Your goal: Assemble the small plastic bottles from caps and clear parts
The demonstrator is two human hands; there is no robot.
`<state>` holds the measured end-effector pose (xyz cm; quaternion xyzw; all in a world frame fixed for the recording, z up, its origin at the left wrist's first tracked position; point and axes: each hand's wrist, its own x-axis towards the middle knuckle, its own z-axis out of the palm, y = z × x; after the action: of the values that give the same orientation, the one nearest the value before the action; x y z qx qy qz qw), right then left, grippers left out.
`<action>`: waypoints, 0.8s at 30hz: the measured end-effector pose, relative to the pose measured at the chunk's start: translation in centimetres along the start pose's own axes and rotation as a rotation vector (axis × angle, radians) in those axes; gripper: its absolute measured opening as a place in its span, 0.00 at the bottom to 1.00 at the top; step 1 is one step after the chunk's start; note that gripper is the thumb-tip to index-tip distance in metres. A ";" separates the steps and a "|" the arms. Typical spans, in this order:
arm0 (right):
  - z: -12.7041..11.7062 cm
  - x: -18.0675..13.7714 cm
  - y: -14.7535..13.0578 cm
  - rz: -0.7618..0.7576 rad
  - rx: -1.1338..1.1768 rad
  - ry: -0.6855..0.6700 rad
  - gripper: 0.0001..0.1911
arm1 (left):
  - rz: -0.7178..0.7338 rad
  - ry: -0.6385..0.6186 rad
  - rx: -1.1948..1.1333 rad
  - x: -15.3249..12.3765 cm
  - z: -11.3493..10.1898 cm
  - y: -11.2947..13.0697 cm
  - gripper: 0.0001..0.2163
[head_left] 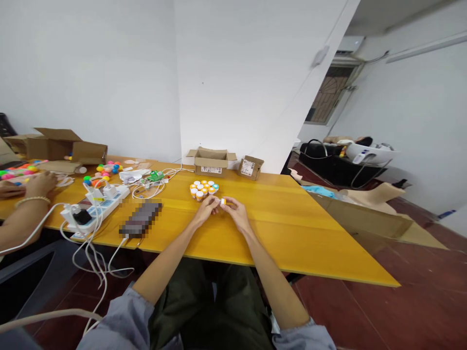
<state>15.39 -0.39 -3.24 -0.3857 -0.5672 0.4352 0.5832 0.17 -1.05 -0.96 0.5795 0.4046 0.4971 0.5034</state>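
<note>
My right hand [236, 213] pinches a small container with white and orange on it [223, 201] between thumb and fingers, over the table in front of me. Close beside it, my left hand [206, 209] has its fingers drawn together near the container; what they hold, if anything, is too small to make out. Just beyond my left hand, several small tubs with white tops and orange bands [199, 194] stand in a tight cluster. One tub in that group has a teal top [215, 186].
Behind the tubs stand an open cardboard box [210, 163] and a smaller box [251, 167]. Leftward lie a dark, pixelated device [141, 218], a white power strip [105, 206], cables and a green circuit board [156, 176]. A co-worker's arm [27, 214] reaches among colourful balls.
</note>
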 end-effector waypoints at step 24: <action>-0.1 0.0 -0.1 0.036 -0.047 -0.010 0.19 | 0.056 0.015 -0.078 -0.1 -0.4 -0.5 0.18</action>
<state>15.48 -0.41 -3.16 -0.4071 -0.5732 0.4339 0.5634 -0.18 -0.99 -1.43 0.5669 0.3723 0.5307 0.5082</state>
